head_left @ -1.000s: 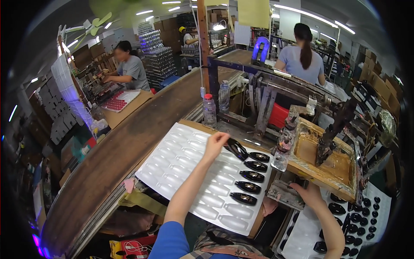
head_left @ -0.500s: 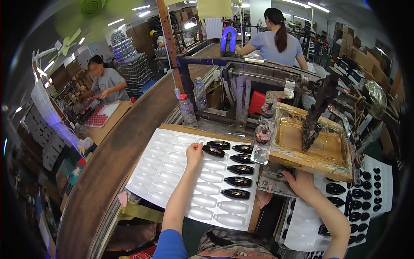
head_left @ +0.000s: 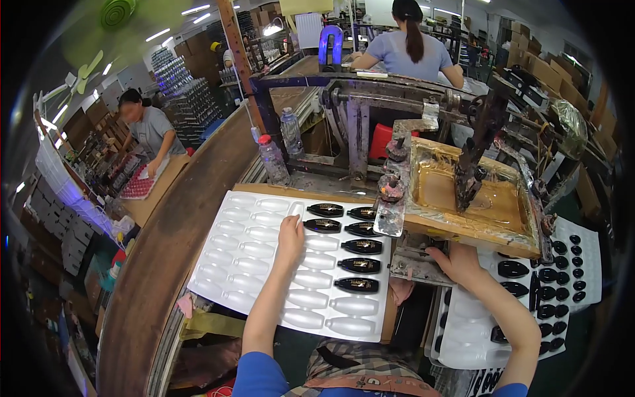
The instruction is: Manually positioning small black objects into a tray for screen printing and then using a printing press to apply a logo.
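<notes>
Below me lies a white molded tray (head_left: 248, 283) with rows of bottle-shaped pockets. Several glossy black bottle-shaped pieces with gold print fill pockets on its right side. My left hand (head_left: 290, 239) has its fingers pressed together at the left end of one black bottle-shaped piece (head_left: 322, 225), which lies in a pocket. On the right, under a wooden screen-printing frame (head_left: 471, 234), my right hand (head_left: 460, 266) lays its thumb against a grimy metal fixture (head_left: 418, 266). Its other fingers are hidden under the frame.
A second white tray (head_left: 466, 351) with black parts stands at the lower right. Behind the first tray are a red-capped bottle (head_left: 272, 159) and a metal press stand (head_left: 358, 139). A brown conveyor belt (head_left: 175, 198) curves along the left. Two co-workers work farther off.
The black bottle-shaped piece at my left fingers has shifted slightly toward me and right, settling level in its pocket. My right hand stays at the fixture. The whole view has shifted slightly.
</notes>
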Tool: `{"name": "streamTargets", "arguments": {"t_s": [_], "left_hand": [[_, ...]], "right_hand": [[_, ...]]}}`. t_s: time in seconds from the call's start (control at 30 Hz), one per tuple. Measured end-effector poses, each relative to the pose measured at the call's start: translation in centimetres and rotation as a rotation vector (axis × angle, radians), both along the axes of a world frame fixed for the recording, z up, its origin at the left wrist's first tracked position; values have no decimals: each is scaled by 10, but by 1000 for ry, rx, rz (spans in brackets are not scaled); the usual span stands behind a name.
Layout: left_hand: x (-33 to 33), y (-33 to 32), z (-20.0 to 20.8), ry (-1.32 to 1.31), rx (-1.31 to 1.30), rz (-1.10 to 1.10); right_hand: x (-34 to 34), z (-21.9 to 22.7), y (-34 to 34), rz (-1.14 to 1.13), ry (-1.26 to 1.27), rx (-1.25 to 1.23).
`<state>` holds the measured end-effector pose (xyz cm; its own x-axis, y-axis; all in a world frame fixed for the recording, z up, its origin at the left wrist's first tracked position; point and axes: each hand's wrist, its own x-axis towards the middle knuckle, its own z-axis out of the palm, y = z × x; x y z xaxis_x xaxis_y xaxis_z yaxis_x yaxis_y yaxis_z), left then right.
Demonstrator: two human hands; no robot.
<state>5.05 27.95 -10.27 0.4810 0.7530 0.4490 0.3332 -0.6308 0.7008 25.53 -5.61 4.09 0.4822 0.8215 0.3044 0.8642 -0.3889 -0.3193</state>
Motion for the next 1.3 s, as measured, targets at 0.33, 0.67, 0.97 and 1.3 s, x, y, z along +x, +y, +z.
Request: {"name": "streamTargets", "arguments": {"t_s": [0.33, 0.67, 0.97, 1.3], "left_hand": [[-127, -142, 75, 785, 39, -676], [-135, -153, 44, 663, 139, -451], [-129, -155, 42, 576, 130, -458], [-122, -164, 60, 582, 142, -456]], "right_hand": [[2, 0, -3, 50, -28, -6], [-8, 10, -3, -27, 81, -113], [-15, 33, -12, 103, 40, -94], [-29, 67, -121, 16, -131, -38]]}}
